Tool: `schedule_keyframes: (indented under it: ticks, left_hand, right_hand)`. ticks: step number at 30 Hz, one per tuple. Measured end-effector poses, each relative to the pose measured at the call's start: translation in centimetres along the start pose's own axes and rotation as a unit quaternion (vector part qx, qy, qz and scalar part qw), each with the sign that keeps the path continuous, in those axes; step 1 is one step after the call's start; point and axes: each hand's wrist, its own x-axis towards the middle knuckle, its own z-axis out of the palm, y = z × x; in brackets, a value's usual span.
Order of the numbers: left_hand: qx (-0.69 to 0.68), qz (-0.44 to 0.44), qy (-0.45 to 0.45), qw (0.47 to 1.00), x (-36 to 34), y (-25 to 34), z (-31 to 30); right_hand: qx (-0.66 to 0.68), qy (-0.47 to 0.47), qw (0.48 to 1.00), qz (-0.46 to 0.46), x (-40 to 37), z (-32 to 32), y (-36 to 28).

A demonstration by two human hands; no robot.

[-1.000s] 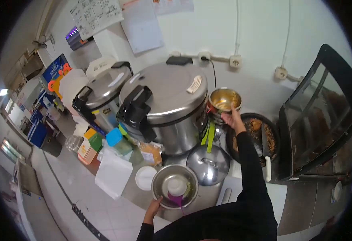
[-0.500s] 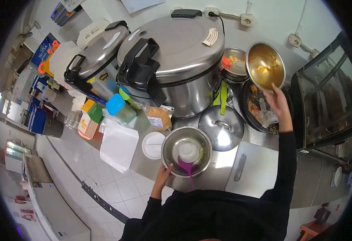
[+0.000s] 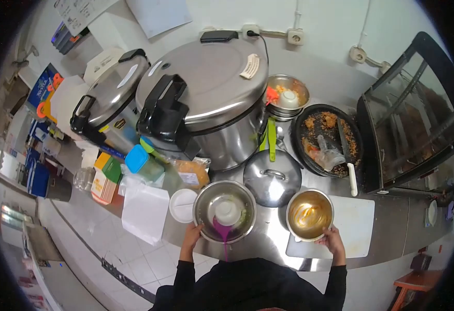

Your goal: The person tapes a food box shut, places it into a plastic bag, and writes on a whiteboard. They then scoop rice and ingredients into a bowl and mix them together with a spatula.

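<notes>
My left hand (image 3: 191, 237) grips the lower left rim of a steel mixing bowl (image 3: 200, 206) at the counter's front edge. Inside that bowl are a small white bowl (image 3: 227, 213) and a purple spatula (image 3: 221, 228), its handle hanging over the rim toward me. My right hand (image 3: 331, 240) holds a second steel bowl (image 3: 310, 215) by its lower right rim. Orange-yellow smears coat its inside, and it overlaps the left part of a white cutting board (image 3: 356, 228). Between the two bowls, slightly farther back, lies a steel lid (image 3: 272, 181).
A large rice cooker (image 3: 206, 88) and a smaller one (image 3: 115, 93) stand behind. At back right are stacked bowls (image 3: 300, 89), a black pan (image 3: 310, 122) with crumbs and a white-handled knife (image 3: 352, 179), and a glass display case (image 3: 400, 114). A white dish (image 3: 181, 206) sits left.
My right hand has brought the smeared bowl down and toward me, from above the black pan to over the cutting board. My left hand keeps its hold on the other bowl.
</notes>
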Motion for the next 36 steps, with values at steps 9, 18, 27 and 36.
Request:
schedule_keyframes:
  ticks: [9,18,27,36]
  left_hand:
    - [-0.134,-0.039,-0.020,0.990,-0.9,3.4,1.1]
    - [-0.135,0.008,-0.040,0.990,0.6,7.5,3.1]
    - [-0.024,-0.029,-0.079,0.996,1.0,12.0,3.5]
    - [-0.050,0.003,-0.205,0.977,5.6,15.7,11.9]
  right_hand:
    - [-0.445,0.250,0.860,0.006,-2.4,-1.2,-5.7]
    - [0.121,-0.191,0.969,-0.096,17.5,11.6,-21.2]
    - [0.218,-0.026,0.969,-0.115,32.9,19.3,-24.7]
    - [0.185,-0.216,0.937,-0.202,21.2,8.0,-30.9]
